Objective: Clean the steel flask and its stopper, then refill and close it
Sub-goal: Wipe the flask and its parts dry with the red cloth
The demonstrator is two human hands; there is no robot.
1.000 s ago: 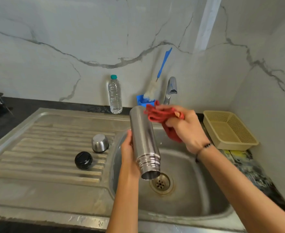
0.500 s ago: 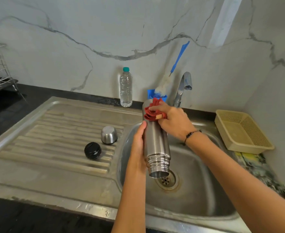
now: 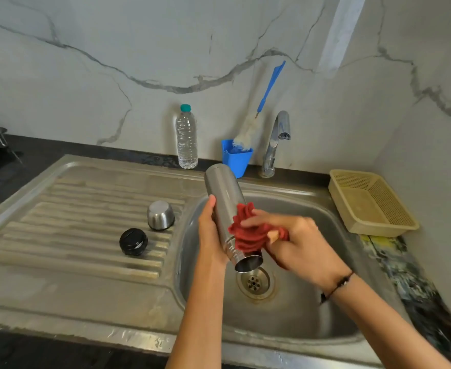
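over the sink bowl (image 3: 312,310), the left hand (image 3: 210,237) wraps its fingers round the lower body of the steel flask (image 3: 224,198), thumb up along the near side, holding it inverted and tilted with the open mouth just above the drain (image 3: 255,282); this attitude probably lets any water run straight into the bowl and turns the wall towards the other hand. the right hand (image 3: 299,246) pinches a bunched red cloth (image 3: 248,231) and presses it against the flask's ribbed neck, fingers curled over the fabric, apparently wiping the outside. on the ribbed draining board (image 3: 59,217) to the left, well apart from the flask, stand the black stopper (image 3: 133,241) and the steel cup lid (image 3: 161,215), the lid mouth-down; both seem to be set there within reach for later fitting. behind, against the marble wall, a clear water bottle (image 3: 186,139) with a green cap stands beside a blue holder (image 3: 236,158) carrying a bottle brush (image 3: 264,102), and the tap (image 3: 276,142) rises just to the right. a beige plastic basket (image 3: 370,203) sits on the counter at the right. nothing lies between the hands and the tap or stopper; refilling and closing are judged not yet done.
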